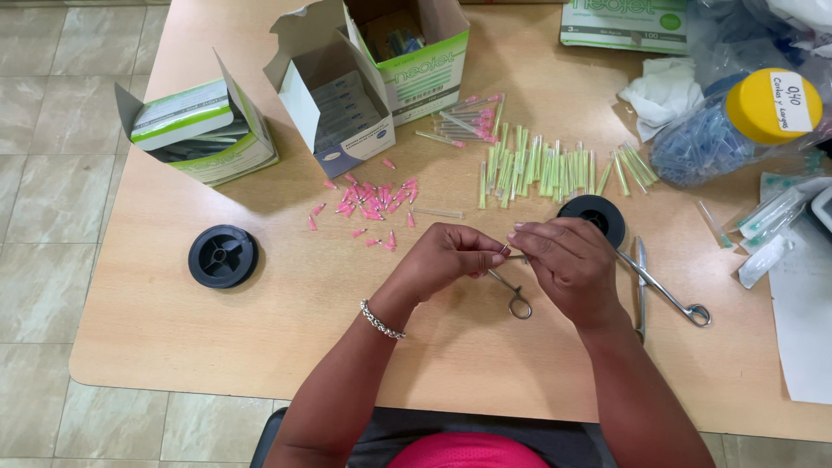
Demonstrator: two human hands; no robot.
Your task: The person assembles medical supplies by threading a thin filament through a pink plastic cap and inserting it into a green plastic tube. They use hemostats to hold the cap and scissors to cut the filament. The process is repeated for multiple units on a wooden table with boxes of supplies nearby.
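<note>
My left hand point(446, 257) and my right hand point(568, 260) meet fingertip to fingertip over the wooden table point(260, 347). Between the fingertips sits a tiny piece, too small to identify. A metal clamp-like tool point(511, 295) with a ring handle hangs from under my left hand; which hand grips it I cannot tell. My left wrist wears a beaded bracelet point(381, 320). A black spool point(598, 214) lies just behind my right hand.
Small pink caps point(368, 204) lie scattered beyond my hands, with rows of green-capped needles point(555, 169) and pink-capped needles point(468, 120). Open cardboard boxes point(347, 104) stand at the back. Another black spool point(223, 256) lies left; scissors point(667, 295) lie right; a yellow-lidded jar point(737, 121) is far right.
</note>
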